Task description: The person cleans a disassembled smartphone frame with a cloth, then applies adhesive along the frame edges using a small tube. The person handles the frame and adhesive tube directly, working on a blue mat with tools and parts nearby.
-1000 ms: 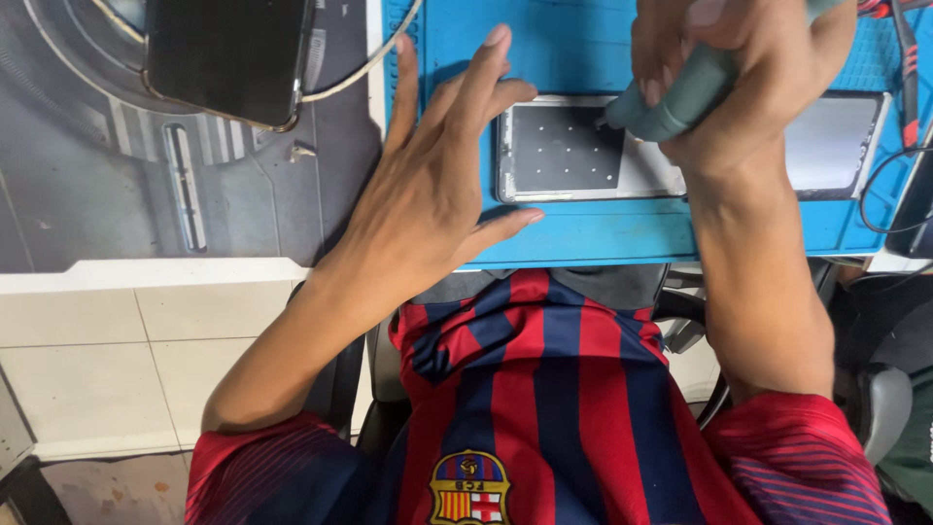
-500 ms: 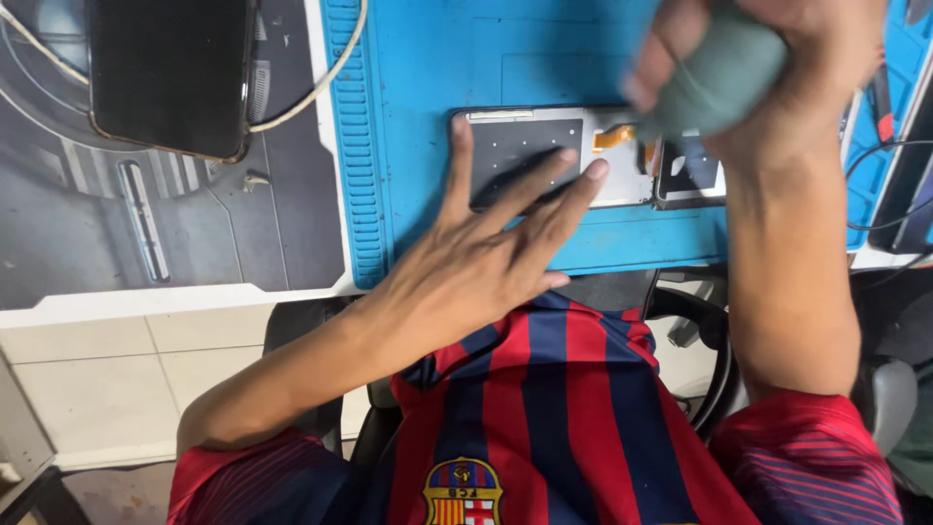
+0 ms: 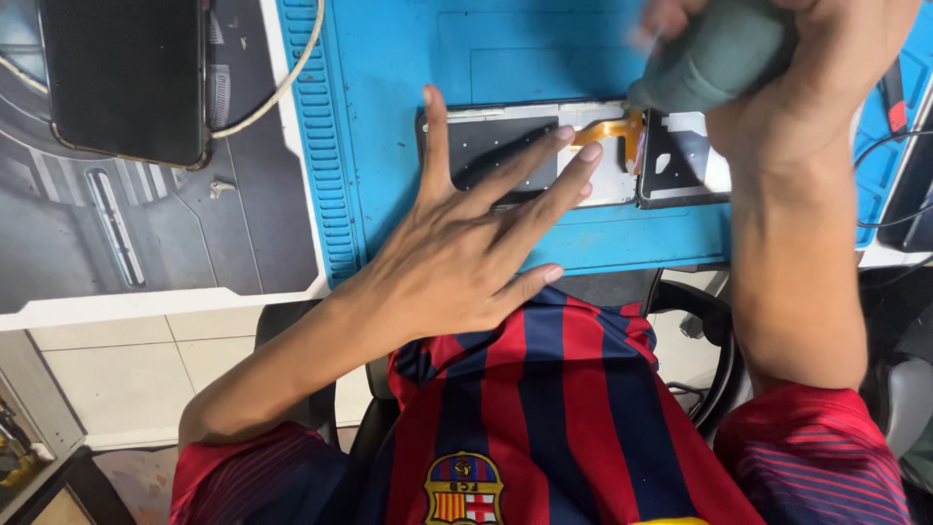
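The left hand (image 3: 457, 262) had slid rightward, fingers spread flat on the opened device (image 3: 505, 156) (orange ribbon cable now showing), while the right hand (image 3: 787, 68) gripped a grey-green tool (image 3: 714, 58).

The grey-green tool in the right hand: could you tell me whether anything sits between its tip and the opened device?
Nothing visible does: the grey-green tool hangs just above the orange flex cable, and the left hand rests farther left.
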